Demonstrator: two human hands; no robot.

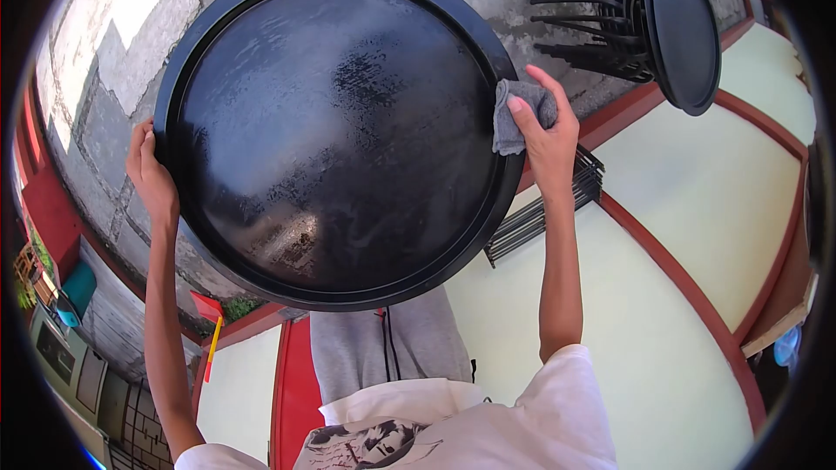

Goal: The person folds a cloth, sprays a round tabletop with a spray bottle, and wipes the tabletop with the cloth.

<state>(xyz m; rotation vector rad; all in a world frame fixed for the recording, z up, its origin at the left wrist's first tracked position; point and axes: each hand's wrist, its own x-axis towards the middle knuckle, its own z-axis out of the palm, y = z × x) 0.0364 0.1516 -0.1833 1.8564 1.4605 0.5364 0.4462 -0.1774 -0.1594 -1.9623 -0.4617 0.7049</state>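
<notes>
A large round black tray-like top [340,135] with a raised rim fills the middle of the view, its surface wet in patches. My left hand [151,172] grips its left rim, fingers wrapped over the edge. At the right rim, my right hand [549,126] holds a folded grey cloth [514,113] pressed against the edge, with thumb and fingers around it. Whatever supports the round top from beneath is hidden.
Stacked black stools or tables [684,30] with round tops and thin legs lie at the upper right. A black metal rack [544,209] sits below my right hand. Cracked concrete [122,61] stretches at the left, and a red-headed tool with a yellow handle [212,348] is lower left.
</notes>
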